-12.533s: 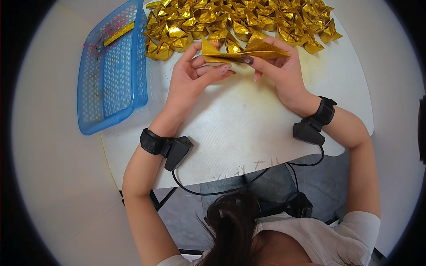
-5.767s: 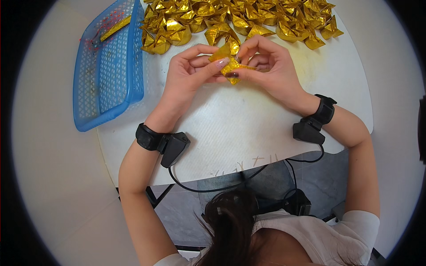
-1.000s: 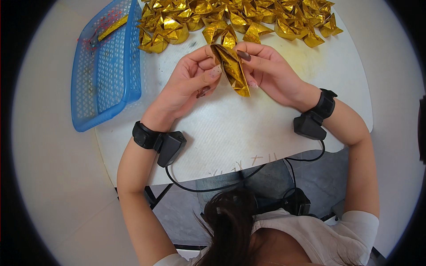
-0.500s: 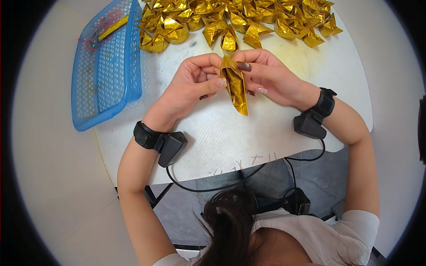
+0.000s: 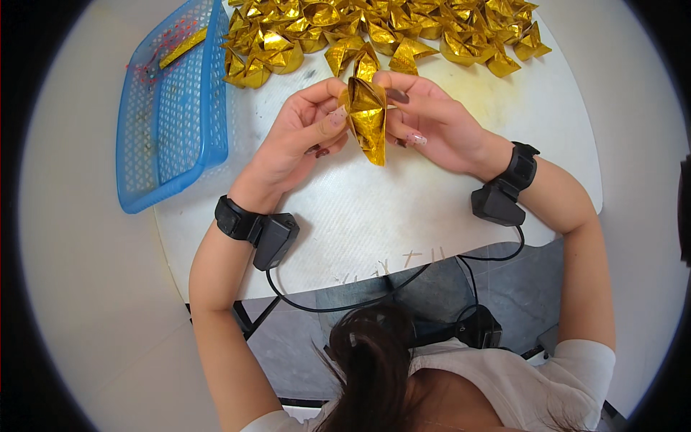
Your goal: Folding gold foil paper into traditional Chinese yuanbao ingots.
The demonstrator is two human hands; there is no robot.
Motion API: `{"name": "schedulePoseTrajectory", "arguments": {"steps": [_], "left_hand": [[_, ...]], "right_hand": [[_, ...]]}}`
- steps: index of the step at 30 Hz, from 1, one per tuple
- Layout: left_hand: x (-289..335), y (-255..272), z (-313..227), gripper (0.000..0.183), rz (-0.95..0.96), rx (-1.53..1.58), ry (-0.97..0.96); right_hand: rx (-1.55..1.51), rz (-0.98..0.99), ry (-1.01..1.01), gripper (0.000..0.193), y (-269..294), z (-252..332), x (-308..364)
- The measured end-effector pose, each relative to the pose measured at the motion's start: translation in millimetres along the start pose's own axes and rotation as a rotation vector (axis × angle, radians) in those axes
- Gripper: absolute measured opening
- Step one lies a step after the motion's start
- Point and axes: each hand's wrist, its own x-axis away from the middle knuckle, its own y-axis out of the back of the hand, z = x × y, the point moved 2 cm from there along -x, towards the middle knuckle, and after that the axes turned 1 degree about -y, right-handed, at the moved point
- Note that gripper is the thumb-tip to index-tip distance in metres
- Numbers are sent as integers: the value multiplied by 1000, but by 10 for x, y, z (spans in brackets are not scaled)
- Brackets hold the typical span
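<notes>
A folded gold foil paper ingot (image 5: 368, 122) is held upright between both hands over the white table, its pointed end toward me and its centre bulging. My left hand (image 5: 302, 129) pinches its left side, thumb on the near face and fingers behind. On the opposite side my right hand (image 5: 439, 119) grips the edge between thumb and fingers. Just beyond the held piece stands another gold ingot (image 5: 366, 60). The far fingertips of both hands are partly hidden behind the foil.
Many finished gold foil ingots (image 5: 317, 36) lie heaped along the far side of the white table (image 5: 389, 216). At the left stands a blue plastic basket (image 5: 216, 129) with a gold strip (image 5: 183, 48) and red bits inside. Black cables (image 5: 338, 309) run from both wrist devices below the table edge.
The gold piece has shifted slightly up and left with both hands. Its long open hollow now shows a raised, creased middle.
</notes>
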Motion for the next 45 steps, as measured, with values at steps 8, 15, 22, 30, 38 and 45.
{"name": "schedulePoseTrajectory", "arguments": {"steps": [8,15,22,30,38,45], "left_hand": [[-10,29,25,26,8,11,-38],[1,50,26,33,39,-48,-34],[-16,51,24,29,154,-25,-24],[-34,-84,-30,39,28,17,105],[-39,-31,-47,45,72,112,131],[-44,22,-13,33,82,221,114]], "right_hand": [[21,-21,2,23,-16,17,-10],[48,-19,3,26,0,12,7],[101,12,16,25,-26,33,10],[77,70,-11,26,20,6,6],[182,27,18,25,-34,6,-5],[201,-59,-13,28,-42,-2,15]]}}
